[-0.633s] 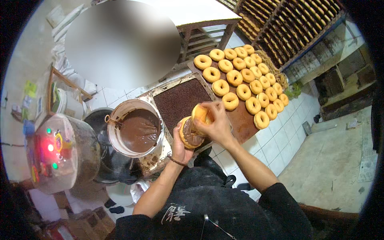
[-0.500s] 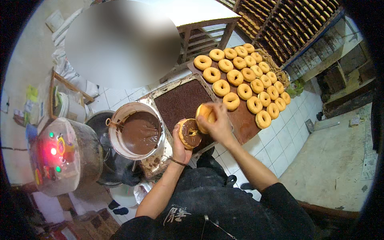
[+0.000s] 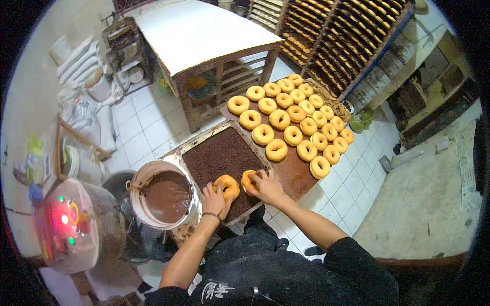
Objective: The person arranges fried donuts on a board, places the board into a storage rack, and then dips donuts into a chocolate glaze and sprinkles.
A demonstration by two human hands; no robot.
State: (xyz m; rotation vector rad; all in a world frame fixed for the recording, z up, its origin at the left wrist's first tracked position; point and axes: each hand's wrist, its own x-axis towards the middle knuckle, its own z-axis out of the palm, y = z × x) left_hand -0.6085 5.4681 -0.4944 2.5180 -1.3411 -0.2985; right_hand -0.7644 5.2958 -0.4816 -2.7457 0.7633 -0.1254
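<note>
My left hand (image 3: 215, 200) grips a doughnut (image 3: 227, 186), its plain golden side up, low over a tray of dark chocolate sprinkles (image 3: 219, 154). Just to the right, my right hand (image 3: 268, 186) has its fingers round a second doughnut (image 3: 248, 180) above the same tray. The undersides of both doughnuts are hidden, and I cannot tell whether they touch the sprinkles. Left of the tray stands a white bucket (image 3: 135, 201) of melted chocolate (image 3: 167, 196). Several plain doughnuts (image 3: 279, 119) lie in rows on a brown board (image 3: 297, 175) beyond my right hand.
A white-topped table (image 3: 204, 30) stands at the back, beside tall racks (image 3: 352, 46) loaded with baked goods. At the left is a rounded container (image 3: 76, 224) with lit red and green lights. A pale worktop (image 3: 423, 214) runs along the right.
Both doughnuts have come down to the sprinkle tray. The left one's chocolate-coated face, visible before, is now turned out of sight. The view has shifted, and the blurred shape at the back is gone.
</note>
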